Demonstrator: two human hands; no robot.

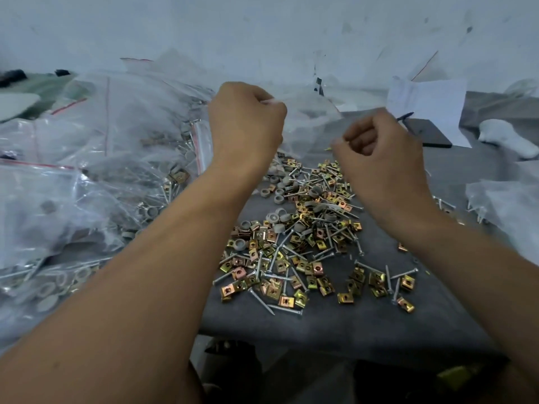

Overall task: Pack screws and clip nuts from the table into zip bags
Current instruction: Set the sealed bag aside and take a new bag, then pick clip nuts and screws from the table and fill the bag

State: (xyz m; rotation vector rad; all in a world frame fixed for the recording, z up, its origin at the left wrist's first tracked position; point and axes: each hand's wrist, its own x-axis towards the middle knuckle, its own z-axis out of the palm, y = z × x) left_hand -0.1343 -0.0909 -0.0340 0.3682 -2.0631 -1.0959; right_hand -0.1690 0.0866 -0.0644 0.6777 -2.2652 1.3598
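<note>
A loose heap of gold clip nuts (306,258), silver screws (287,309) and grey round washers (280,217) lies on the grey table (364,322). Above the heap's far end hangs a clear zip bag (309,123). My left hand (245,123) pinches its upper left edge with curled fingers. My right hand (379,158) is curled at the bag's right side and seems to pinch its edge; what lies inside the fist is hidden.
A big pile of filled zip bags (96,158) with red seal strips covers the table's left. More clear bags (507,205) sit at the right edge. White paper (428,97), a dark flat board (428,132) and a white object (507,138) lie at the back right.
</note>
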